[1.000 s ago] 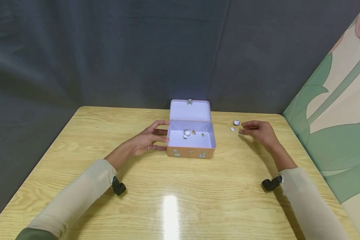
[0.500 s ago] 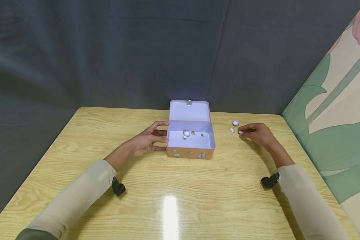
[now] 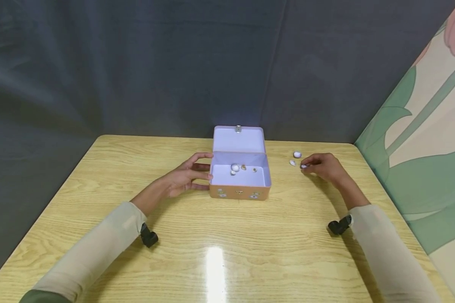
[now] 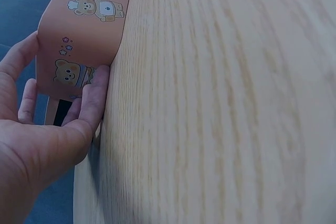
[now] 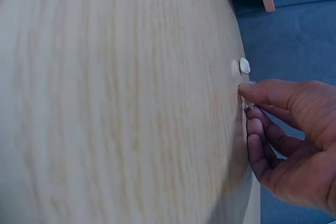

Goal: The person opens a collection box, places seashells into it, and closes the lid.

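Observation:
An open tin box, orange with bear pictures outside and lilac inside, stands mid-table with its lid raised. My left hand rests its outstretched fingers against the box's left side; in the left wrist view the fingertips touch the bear-printed wall. Several small seashells lie inside, the largest a round white shell. Right of the box, my right hand pinches a small whitish shell between thumb and fingertips, low over the table. A white shell lies just beyond those fingers.
Two loose shells sit left of the right hand: a rounder one and a thin pale one. The wooden table ends at a dark curtain behind. A floral panel stands along the right side.
My right hand's thumb and fingers have come together at the small shell, with the hand slightly lower. The left hand has stayed at the box.

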`<state>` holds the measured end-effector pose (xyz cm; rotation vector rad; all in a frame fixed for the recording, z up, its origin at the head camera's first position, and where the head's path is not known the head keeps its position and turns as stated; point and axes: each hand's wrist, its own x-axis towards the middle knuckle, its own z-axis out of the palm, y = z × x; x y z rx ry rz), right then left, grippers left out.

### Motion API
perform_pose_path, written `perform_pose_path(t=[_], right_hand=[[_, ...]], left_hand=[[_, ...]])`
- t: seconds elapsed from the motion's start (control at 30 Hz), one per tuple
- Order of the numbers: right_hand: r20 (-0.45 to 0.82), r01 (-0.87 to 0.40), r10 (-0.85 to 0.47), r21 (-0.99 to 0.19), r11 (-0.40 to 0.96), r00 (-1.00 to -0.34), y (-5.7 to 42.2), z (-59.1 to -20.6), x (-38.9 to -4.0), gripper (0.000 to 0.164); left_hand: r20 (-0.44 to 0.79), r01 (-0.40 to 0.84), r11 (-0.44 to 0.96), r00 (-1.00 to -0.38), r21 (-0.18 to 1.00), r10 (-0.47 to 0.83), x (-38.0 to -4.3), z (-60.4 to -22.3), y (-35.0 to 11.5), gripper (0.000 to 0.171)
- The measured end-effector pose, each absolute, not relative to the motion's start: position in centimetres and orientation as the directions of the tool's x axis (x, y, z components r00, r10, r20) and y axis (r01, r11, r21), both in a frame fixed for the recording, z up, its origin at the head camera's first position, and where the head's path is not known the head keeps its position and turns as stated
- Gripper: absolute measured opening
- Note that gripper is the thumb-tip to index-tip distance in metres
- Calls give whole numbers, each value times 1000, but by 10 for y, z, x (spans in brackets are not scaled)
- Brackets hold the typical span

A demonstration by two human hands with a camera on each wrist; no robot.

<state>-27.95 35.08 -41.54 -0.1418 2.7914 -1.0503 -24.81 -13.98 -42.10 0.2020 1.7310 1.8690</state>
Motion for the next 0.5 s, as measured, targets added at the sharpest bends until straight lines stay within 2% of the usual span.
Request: perform_pose_path(t=[0.5], right_hand=[[-79, -22, -96, -651, 759, -992, 344, -412, -271, 43]], left_hand=[[-274, -313, 7, -820, 950, 503, -247, -419, -139, 77]])
